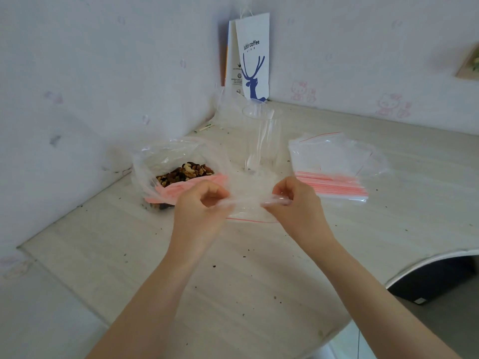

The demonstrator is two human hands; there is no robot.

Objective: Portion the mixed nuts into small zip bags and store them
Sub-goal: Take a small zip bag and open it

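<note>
You're opening a small zip bag (248, 204) just in front of the clear cup (261, 141).
On the surface (259, 281), mixed nuts (185, 172) sit left of the cup, zip bag stack (334, 174) right of it. Fingers of your left hand (199, 211) and right hand (295, 203) pinch the bag's mouth; peel both lips apart evenly, don't tear the seal.

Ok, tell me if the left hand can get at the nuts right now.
Probably yes: the nuts lie just beyond the left hand, the big bag gapes open, and nothing stands between. But the hand must first release the small zip bag.
</note>
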